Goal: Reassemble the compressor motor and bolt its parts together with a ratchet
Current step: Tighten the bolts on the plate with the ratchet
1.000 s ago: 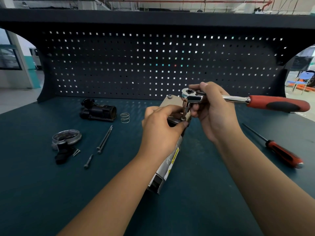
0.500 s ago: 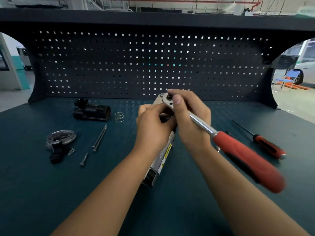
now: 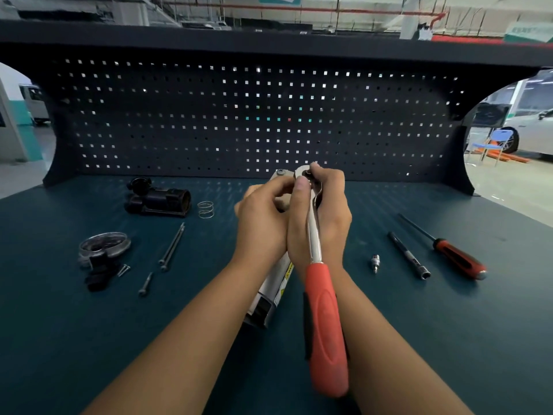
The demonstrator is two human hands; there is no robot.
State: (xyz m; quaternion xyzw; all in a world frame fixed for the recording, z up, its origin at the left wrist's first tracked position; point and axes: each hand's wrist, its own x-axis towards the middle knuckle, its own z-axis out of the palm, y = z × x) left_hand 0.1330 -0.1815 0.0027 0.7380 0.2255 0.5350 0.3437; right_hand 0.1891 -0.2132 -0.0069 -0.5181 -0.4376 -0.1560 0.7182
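In the head view I see the left hand (image 3: pixel 263 217) wrapped round the top part of the silver motor (image 3: pixel 269 292), holding it tight. The motor leans away from me, and its low end is down by the left wrist, near the dark tabletop (image 3: pixel 89 339). The right hand (image 3: pixel 324 211) is touching the left one. Its fingers curl round the shiny head of the ratchet (image 3: pixel 317 274), up at the motor's top end. The red handle points back at me, over the right arm. Left of the left hand lie a black part (image 3: pixel 158 199), a wire spring (image 3: pixel 206 209), two long bolts (image 3: pixel 173 247), a short bolt (image 3: pixel 145 284) and a round metal cap (image 3: pixel 104 245). Right of the right hand lie a small bit (image 3: pixel 375 262), a thin bar (image 3: pixel 408 255) and a red screwdriver (image 3: pixel 449 250).
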